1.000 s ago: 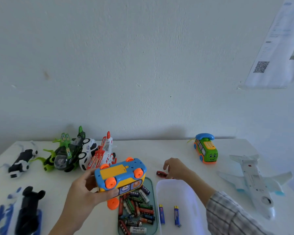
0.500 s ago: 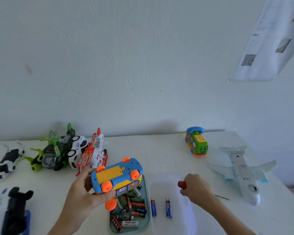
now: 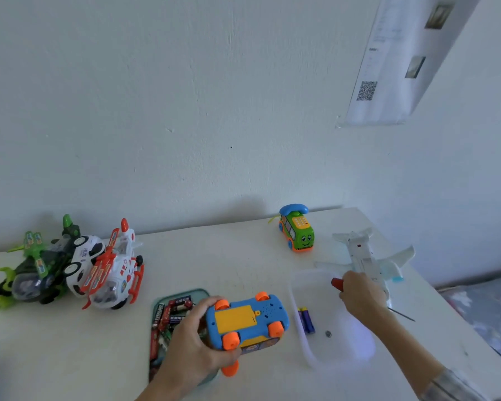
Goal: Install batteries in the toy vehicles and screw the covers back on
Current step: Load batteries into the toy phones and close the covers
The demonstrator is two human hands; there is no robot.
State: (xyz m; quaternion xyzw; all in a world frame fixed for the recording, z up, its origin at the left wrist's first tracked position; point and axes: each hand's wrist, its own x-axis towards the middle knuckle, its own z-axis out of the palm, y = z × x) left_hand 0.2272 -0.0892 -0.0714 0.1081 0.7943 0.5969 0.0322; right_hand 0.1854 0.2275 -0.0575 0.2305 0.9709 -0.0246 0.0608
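Observation:
My left hand [image 3: 190, 347] grips a blue toy vehicle [image 3: 248, 321] turned underside up, with orange wheels and a yellow battery cover in place. My right hand [image 3: 359, 293] holds a red-handled screwdriver [image 3: 336, 283]; its thin metal shaft sticks out to the right of my wrist. That hand hovers over a clear plastic tray [image 3: 307, 351], where two blue batteries [image 3: 306, 320] and a small screw [image 3: 328, 333] lie. A green tray [image 3: 180, 293] with several loose batteries sits under my left hand.
A green phone-shaped toy car [image 3: 297, 231] stands at the back of the white table. A white toy airplane [image 3: 365, 257] lies at the right. A red-and-white helicopter [image 3: 115, 266], a white police car [image 3: 83, 257] and a green vehicle [image 3: 38, 272] crowd the left.
My right hand picked the red-handled screwdriver off the table and carried it right, over the clear tray. The blue vehicle in my left hand moved right and lower in view.

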